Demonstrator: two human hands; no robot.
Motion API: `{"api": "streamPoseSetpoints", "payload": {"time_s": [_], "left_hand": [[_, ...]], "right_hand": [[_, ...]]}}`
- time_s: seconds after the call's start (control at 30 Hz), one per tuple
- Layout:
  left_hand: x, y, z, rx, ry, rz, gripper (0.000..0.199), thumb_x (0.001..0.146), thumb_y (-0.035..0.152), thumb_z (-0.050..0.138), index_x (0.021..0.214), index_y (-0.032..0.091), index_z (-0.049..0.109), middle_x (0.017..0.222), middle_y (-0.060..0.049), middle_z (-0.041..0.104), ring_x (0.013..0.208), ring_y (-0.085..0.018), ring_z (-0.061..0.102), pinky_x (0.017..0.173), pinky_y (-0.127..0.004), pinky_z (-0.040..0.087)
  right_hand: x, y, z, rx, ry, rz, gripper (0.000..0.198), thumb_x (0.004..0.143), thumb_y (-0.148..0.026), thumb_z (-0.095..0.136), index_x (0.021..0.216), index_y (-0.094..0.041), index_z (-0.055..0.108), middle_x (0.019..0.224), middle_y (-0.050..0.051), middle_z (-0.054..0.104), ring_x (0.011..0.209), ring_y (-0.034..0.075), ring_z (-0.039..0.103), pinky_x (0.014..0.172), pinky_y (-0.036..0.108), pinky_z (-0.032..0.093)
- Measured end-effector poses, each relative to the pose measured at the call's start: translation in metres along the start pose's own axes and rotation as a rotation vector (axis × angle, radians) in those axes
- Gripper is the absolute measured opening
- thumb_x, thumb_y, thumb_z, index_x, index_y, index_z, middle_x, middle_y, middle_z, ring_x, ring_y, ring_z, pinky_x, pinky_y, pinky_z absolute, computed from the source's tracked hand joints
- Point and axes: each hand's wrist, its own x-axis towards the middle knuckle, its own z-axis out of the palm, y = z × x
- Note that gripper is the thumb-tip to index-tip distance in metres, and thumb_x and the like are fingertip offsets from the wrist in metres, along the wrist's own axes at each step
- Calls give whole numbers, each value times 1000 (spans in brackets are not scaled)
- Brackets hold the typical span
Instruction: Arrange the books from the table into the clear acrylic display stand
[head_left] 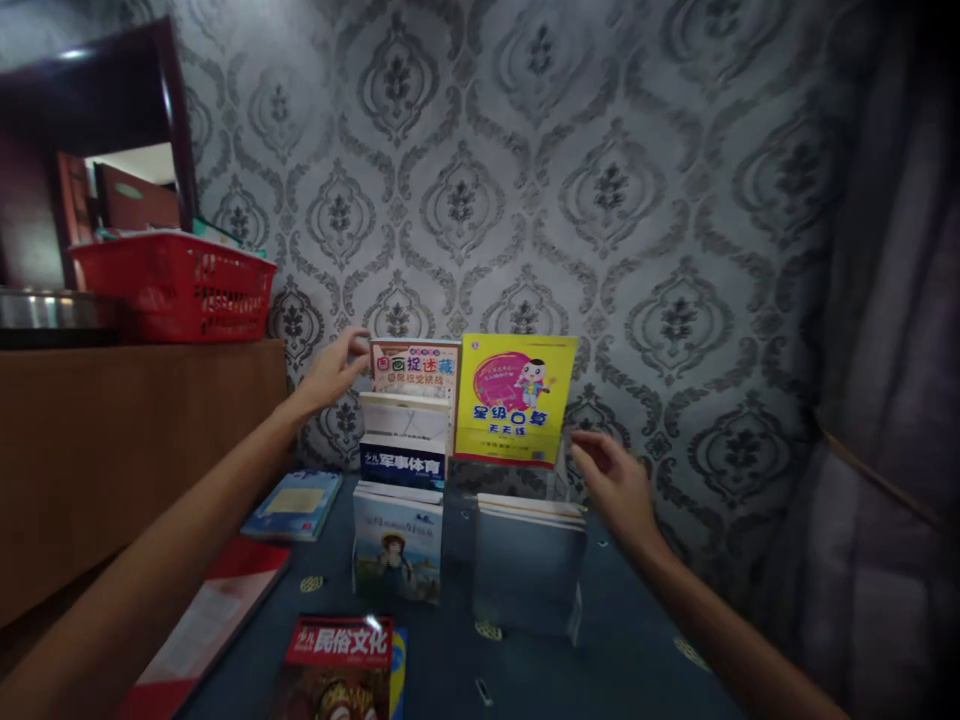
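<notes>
My left hand (339, 368) is raised at the left edge of a pinkish picture-puzzle book (415, 367), fingers bent and apart; whether it touches the edge is hard to tell. Below that book, a dark blue-banded book (403, 463) and a front book with a figure in a hat (397, 545) stand upright in a row. To the right, a yellow workbook (515, 400) stands tilted slightly against the wall side. My right hand (613, 485) hovers just beside its lower right edge, fingers loosely curved, holding nothing visible. Before it stand several books (529, 570) in a second row.
On the dark tablecloth (615, 660) lie a red-titled book (337, 665), a blue book (294, 505) and a red-and-white book (210, 620). At left, a brown cabinet (135, 440) carries a red basket (180, 285) and a metal pot (52, 312). A curtain (885, 400) hangs at right.
</notes>
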Motion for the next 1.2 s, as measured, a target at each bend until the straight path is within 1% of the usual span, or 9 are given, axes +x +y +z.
{"api": "streamPoseSetpoints", "payload": {"time_s": [0.1,0.23,0.33,0.5,0.63,0.8,0.93,1.03,1.2], "left_hand": [[-70,-31,-4,-116,72,-168,42,85,46,48,116,18,52,100,-7,66,97,-21,63,83,-32,51],[-171,-77,4,-101,16,-398,38,85,49,47,111,21,52,99,-6,68,95,-23,66,87,-36,51],[-236,-103,11,-6,-27,-526,33,85,47,44,107,23,53,98,-6,69,97,-26,66,88,-40,51],[-310,-128,7,264,-91,-550,23,87,29,41,102,24,58,108,-10,69,107,-28,61,99,-46,46],[-341,-148,-4,351,-79,-703,21,86,22,41,97,22,58,104,-11,68,104,-26,62,97,-43,48],[-354,-153,-10,309,-117,-747,23,89,24,43,103,20,60,111,-10,68,108,-24,62,98,-40,48],[-352,-152,-22,428,-273,-778,36,92,30,43,121,13,56,127,-17,62,123,-28,55,107,-41,40],[-352,-157,-42,600,-408,-958,52,93,46,45,130,9,49,139,-22,53,132,-34,47,108,-48,37],[-351,-153,-65,690,-570,-1090,54,95,56,35,119,12,56,133,-21,59,125,-33,55,100,-41,44]], "right_hand": [[-71,-13,12,-93,-147,-123,23,85,-44,57,96,-27,69,102,10,72,99,29,67,92,46,53],[-153,-23,44,-75,-441,-272,19,89,-32,55,101,-33,70,104,6,74,99,27,70,88,43,57],[-193,-25,76,-17,-635,-270,22,92,-28,51,102,-33,69,99,5,74,95,23,71,82,38,59],[-231,-23,133,51,-881,-192,22,93,-28,51,106,-28,68,106,7,72,102,23,68,88,38,57],[-254,-10,166,37,-916,-177,21,89,-29,54,104,-28,70,112,8,71,105,27,67,89,45,56],[-272,7,176,28,-849,-156,20,91,-33,53,98,-31,72,112,8,73,105,30,67,91,53,54],[-275,15,175,50,-804,-140,22,92,-37,52,98,-29,72,110,9,74,103,30,68,91,52,54],[-275,15,175,56,-781,-172,22,93,-36,51,97,-29,72,108,9,74,101,29,69,88,49,55],[-270,8,175,69,-777,-260,18,94,-31,53,96,-26,70,109,8,74,99,25,69,84,42,56]]}}
